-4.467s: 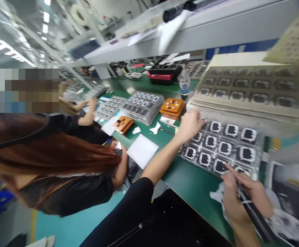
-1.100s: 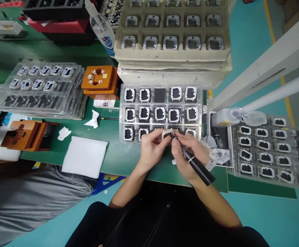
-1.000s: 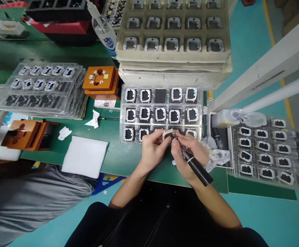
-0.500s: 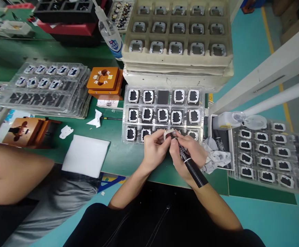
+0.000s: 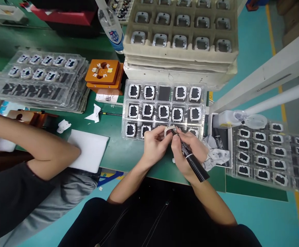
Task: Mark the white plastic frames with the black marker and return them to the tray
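Between its fingertips, my left hand pinches a small white frame part, tilted on edge. A thick black marker pen is gripped by my right hand, its tip end against or very close to the frame part; the exact contact is hidden by fingers. Both hands meet over the front row of a clear plastic tray. Rows of white square frames with dark centres lie in that tray. One pocket in its back row shows only a dark pad.
Behind the tray rises a stack of beige trays. An orange fixture and stacked clear trays stand left. A crumpled cloth, a pump bottle and more trays lie right. A co-worker's arm crosses a white pad.
The co-worker's arm has come forward onto the white pad. My view has shifted slightly. My hands keep the same hold on the frame part and the marker, with the marker turned slightly.
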Demonstrator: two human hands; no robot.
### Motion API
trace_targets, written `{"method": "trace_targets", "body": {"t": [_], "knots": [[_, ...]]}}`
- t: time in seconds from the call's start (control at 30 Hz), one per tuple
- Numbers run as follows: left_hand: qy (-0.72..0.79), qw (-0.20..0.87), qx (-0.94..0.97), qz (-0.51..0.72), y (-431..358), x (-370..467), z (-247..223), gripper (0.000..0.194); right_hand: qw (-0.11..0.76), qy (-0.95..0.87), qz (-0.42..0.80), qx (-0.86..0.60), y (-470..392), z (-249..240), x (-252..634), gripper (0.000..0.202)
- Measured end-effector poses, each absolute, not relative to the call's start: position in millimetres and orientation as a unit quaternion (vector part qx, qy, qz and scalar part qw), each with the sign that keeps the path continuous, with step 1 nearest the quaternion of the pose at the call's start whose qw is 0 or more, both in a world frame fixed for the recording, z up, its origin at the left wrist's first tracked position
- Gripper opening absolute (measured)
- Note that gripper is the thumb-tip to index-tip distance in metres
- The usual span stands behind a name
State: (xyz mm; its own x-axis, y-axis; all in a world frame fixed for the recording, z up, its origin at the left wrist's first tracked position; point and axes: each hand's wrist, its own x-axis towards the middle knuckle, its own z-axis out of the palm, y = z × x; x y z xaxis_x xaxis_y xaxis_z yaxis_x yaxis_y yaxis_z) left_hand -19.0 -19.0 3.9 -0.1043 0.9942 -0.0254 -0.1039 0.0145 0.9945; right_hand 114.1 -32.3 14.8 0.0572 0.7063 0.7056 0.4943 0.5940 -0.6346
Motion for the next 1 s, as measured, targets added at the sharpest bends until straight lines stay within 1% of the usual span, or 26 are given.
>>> {"method": "trace_targets", "body": {"t": [0.1,0.2,0.33,0.5,0.7,0.8,0.9,0.97,1.0], "knots": [[0.490,0.528,0.433,0.541,-17,-20,5,0.020,0.580,-0.681,0.113,-0.433,-33,16,115,0.021],[0.477,0.547,0.428,0.539,-16,-21,7,0.016,0.585,-0.673,0.116,-0.439,-33,18,114,0.020],[0.476,0.553,0.418,0.541,-14,-22,10,0.022,0.586,-0.670,0.107,-0.442,-33,19,113,0.019],[0.459,0.597,0.398,0.524,-13,-25,15,0.035,0.606,-0.661,0.126,-0.425,-36,17,112,0.020],[0.430,0.645,0.372,0.510,-10,-32,17,0.039,0.629,-0.665,0.142,-0.376,-37,19,113,0.029],[0.431,0.643,0.390,0.499,-13,-33,19,0.041,0.635,-0.664,0.166,-0.358,-40,22,117,0.029],[0.437,0.635,0.429,0.470,-14,-36,26,0.039,0.647,-0.637,0.213,-0.362,-46,20,126,0.024],[0.458,0.587,0.488,0.455,-6,-42,34,0.033,0.647,-0.618,0.235,-0.380,-50,15,133,0.019],[0.474,0.539,0.531,0.451,2,-45,39,0.029,0.650,-0.612,0.236,-0.385,-51,13,137,0.017]]}}
